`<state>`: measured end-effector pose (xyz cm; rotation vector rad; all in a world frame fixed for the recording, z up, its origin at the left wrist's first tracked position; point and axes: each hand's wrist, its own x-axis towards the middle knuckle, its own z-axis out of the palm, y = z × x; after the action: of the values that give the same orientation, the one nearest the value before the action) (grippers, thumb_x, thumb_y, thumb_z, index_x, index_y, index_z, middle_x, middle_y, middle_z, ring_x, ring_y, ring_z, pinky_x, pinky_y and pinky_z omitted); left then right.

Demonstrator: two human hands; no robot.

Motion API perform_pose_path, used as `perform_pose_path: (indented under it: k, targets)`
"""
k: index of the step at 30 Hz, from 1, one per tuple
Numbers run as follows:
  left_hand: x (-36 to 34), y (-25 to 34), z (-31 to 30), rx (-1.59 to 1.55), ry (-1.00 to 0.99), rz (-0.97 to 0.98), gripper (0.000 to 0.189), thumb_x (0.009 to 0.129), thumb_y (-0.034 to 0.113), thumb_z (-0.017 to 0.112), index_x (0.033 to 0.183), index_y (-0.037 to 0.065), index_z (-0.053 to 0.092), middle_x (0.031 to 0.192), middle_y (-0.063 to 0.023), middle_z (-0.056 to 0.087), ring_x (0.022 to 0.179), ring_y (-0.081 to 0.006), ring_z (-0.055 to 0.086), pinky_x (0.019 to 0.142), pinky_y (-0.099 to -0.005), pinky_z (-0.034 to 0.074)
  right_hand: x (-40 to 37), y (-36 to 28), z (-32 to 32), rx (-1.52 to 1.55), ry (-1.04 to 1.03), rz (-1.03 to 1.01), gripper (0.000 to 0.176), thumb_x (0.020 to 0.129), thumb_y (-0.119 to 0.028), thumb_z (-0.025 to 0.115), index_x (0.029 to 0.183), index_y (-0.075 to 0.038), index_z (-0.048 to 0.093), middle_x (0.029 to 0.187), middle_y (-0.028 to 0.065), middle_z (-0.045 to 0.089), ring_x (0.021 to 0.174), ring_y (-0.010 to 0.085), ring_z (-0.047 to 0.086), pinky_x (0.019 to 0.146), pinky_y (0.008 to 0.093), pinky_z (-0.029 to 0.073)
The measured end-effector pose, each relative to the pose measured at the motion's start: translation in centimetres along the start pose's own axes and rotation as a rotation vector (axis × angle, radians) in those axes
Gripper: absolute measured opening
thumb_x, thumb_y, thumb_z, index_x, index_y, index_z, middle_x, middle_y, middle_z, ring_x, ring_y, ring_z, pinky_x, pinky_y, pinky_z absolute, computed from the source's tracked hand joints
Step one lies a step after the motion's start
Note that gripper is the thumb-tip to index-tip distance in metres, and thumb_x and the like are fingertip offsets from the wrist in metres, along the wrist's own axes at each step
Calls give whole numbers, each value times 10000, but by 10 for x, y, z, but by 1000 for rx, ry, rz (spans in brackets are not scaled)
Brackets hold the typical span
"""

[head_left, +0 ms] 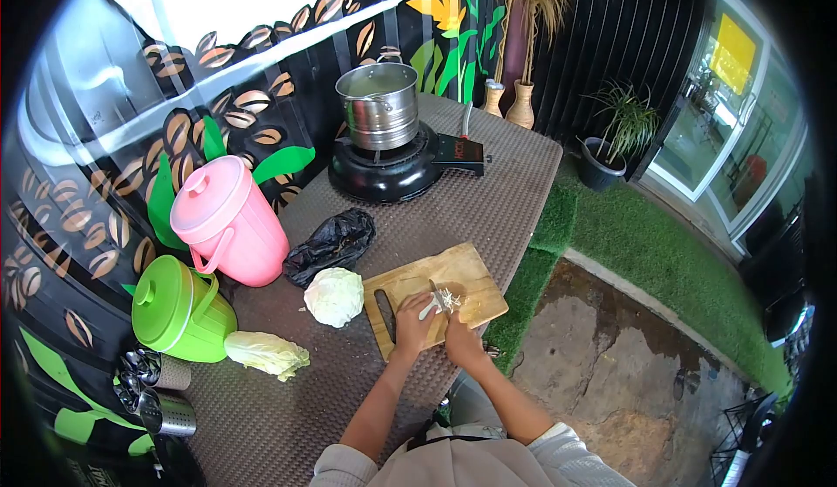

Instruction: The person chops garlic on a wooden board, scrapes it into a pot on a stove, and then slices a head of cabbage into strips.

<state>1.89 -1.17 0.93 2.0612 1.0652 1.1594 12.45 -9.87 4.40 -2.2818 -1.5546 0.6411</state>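
On the wooden cutting board (pixel 466 273), my left hand (pixel 413 323) presses down with bent fingers on a pale white piece of vegetable (pixel 428 309), whose kind I cannot make out. My right hand (pixel 465 344) is closed at the board's near edge around what looks like a knife, its handle hidden in the fist. Thin white shreds (pixel 449 299) lie in a small heap just beyond the fingers. A round cabbage (pixel 335 297) sits left of the board, and a long napa cabbage (pixel 267 355) lies farther left.
A steel pot (pixel 378 108) stands on a black portable gas stove (pixel 388 169) at the back of the woven-top table (pixel 296 417). A black plastic bag (pixel 331 245), a pink jug (pixel 231 221), a green jug (pixel 181 313) and metal utensil holders (pixel 168 413) line the left side.
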Motion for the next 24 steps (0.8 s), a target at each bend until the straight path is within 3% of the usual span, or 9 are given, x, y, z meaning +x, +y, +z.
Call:
perform_pose_path:
  k: [4, 6, 10, 13, 16, 18, 19, 24]
  targets:
    - [0, 2, -1, -48, -2, -4, 233, 788, 93, 702, 993, -19, 702, 1061, -152, 674, 1060, -300, 595, 919, -375, 467, 8, -15, -4, 72, -26, 88, 326, 902, -125, 499, 1151, 35, 362, 916, 335, 619, 885, 481, 627, 753, 545, 506]
    - [0, 2, 0, -16, 10, 3, 231, 778, 74, 707, 987, -21, 702, 1053, -152, 676, 1049, -300, 600, 910, -375, 472, 16, -6, -9, 21, -70, -51, 334, 921, -160, 489, 1158, 35, 358, 919, 336, 621, 880, 477, 631, 745, 555, 508]
    - [0, 3, -1, -11, 15, -1, 228, 775, 68, 708, 986, -19, 702, 1048, -150, 678, 1045, -297, 603, 908, -373, 476, 13, 4, -1, 41, -61, -43, 335, 908, -141, 501, 1158, 38, 365, 911, 331, 626, 870, 471, 637, 733, 549, 517]
    - [-1, 1, 0, -41, 15, 5, 225, 787, 84, 704, 987, -17, 703, 1051, -148, 678, 1054, -295, 599, 919, -375, 471, 2, -7, 4, -21, -19, 53, 344, 893, -136, 513, 1149, 49, 375, 906, 342, 620, 857, 470, 639, 728, 539, 517]
    - [-2, -1, 1, -38, 13, 12, 226, 793, 92, 703, 991, -17, 702, 1052, -148, 678, 1058, -297, 598, 921, -377, 470, 11, -12, -4, 121, -37, 135, 373, 846, -85, 558, 1141, 56, 379, 928, 358, 609, 883, 474, 632, 758, 541, 507]
    - [-1, 0, 0, 32, -8, 19, 253, 766, 54, 726, 1009, -15, 703, 1077, -158, 673, 1064, -288, 605, 899, -364, 486, 19, -2, -7, 5, -70, -52, 365, 845, -76, 544, 1143, 57, 379, 934, 358, 609, 890, 478, 631, 768, 538, 509]
    - [0, 1, 0, 32, -7, 21, 253, 766, 54, 726, 1009, -15, 703, 1077, -158, 673, 1064, -288, 605, 899, -364, 486, 18, 0, -8, 5, -68, -53, 365, 845, -76, 544, 1143, 57, 379, 934, 358, 609, 890, 478, 631, 768, 538, 509]
    - [-2, 1, -1, -30, -5, -8, 253, 778, 76, 718, 1015, -11, 703, 1083, -153, 673, 1080, -286, 597, 918, -369, 477, -2, -7, 7, 45, 24, 70, 361, 866, -83, 513, 1157, 54, 350, 910, 340, 622, 886, 483, 629, 749, 513, 526]
